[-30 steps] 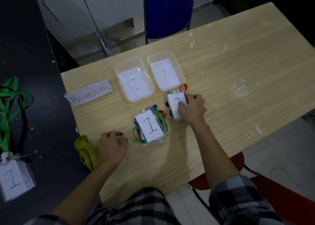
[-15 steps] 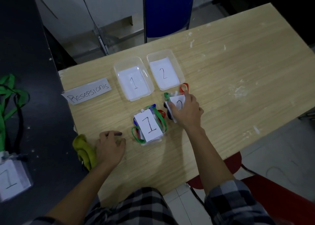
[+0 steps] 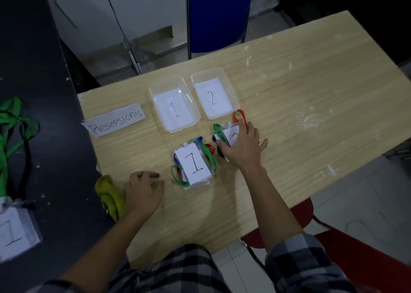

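Observation:
My right hand (image 3: 242,148) rests with spread fingers on a stack of badge cards marked 2 (image 3: 231,135), which has green and red lanyard loops (image 3: 240,116) sticking out. My thumb lies at the stack's left edge. To its left, a small clear box holds cards and coloured lanyards under a card marked 1 (image 3: 195,165). Behind them stand two clear trays, one with a paper marked 1 (image 3: 155,106) and one with a paper marked 2 (image 3: 231,92). My left hand (image 3: 143,191) lies loosely curled on the wooden table (image 3: 311,92) and holds nothing.
A paper sign reading "Resepsionis" (image 3: 115,122) lies at the table's left. A yellow-green cloth (image 3: 109,195) sits by my left hand. On the dark counter to the left lie green lanyards (image 3: 9,123) and a badge marked 1 (image 3: 15,232). A blue chair back (image 3: 219,15) stands behind the table, a red seat (image 3: 355,259) below right.
My right hand has gone from curled over the stack marked 2 to spread flat across it, shifting slightly toward the far side. My left hand has stayed in place.

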`<state>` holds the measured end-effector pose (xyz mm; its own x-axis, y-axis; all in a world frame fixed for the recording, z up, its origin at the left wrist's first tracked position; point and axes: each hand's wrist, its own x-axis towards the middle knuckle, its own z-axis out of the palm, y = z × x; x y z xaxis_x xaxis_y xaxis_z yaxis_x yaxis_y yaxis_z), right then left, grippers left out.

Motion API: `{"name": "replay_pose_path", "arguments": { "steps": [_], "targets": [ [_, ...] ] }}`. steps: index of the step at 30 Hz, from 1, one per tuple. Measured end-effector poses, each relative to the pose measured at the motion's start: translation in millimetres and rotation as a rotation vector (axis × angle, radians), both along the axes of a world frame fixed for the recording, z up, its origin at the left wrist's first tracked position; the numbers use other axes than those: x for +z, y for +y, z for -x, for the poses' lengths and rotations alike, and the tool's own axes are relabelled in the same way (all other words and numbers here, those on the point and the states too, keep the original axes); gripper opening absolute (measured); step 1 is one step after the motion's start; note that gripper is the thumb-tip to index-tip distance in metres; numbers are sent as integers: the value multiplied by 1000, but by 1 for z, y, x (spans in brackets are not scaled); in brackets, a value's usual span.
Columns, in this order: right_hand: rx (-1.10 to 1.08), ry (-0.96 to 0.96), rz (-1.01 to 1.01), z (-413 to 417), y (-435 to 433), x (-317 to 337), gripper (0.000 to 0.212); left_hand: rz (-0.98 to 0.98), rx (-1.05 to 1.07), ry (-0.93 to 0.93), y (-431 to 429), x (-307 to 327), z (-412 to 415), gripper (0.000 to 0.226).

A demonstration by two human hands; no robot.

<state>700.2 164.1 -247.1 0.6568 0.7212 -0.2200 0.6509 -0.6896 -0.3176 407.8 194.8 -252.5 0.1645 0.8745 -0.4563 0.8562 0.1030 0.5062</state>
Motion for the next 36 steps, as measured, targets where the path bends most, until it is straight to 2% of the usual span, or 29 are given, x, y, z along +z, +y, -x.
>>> {"name": "replay_pose_path", "arguments": {
  "steps": [5, 11, 16, 20, 30, 34, 36],
  "targets": [
    [-31, -61, -30, 8, -5, 9, 85, 65, 75, -67, 5, 7, -2, 22],
    [-64, 12, -181, 38, -17, 21, 62, 62, 98, -195, 2, 17, 3, 19],
    [39, 80, -298, 109, -21, 34, 46, 21, 137, -358, -1, 26, 15, 15],
    [145, 186, -394, 183, -19, 44, 18, -6, 166, -425, -5, 43, 39, 18],
    [548, 286, -381, 344, -2, 51, 12, -112, 331, -406, -21, 52, 181, 17],
    [678, 339, -322, 401, 2, 46, 12, -110, 483, -400, -33, 44, 242, 18],
    [725, 384, -221, 426, 5, 42, 12, -100, 541, -371, -39, 38, 270, 17]
  ]
}}
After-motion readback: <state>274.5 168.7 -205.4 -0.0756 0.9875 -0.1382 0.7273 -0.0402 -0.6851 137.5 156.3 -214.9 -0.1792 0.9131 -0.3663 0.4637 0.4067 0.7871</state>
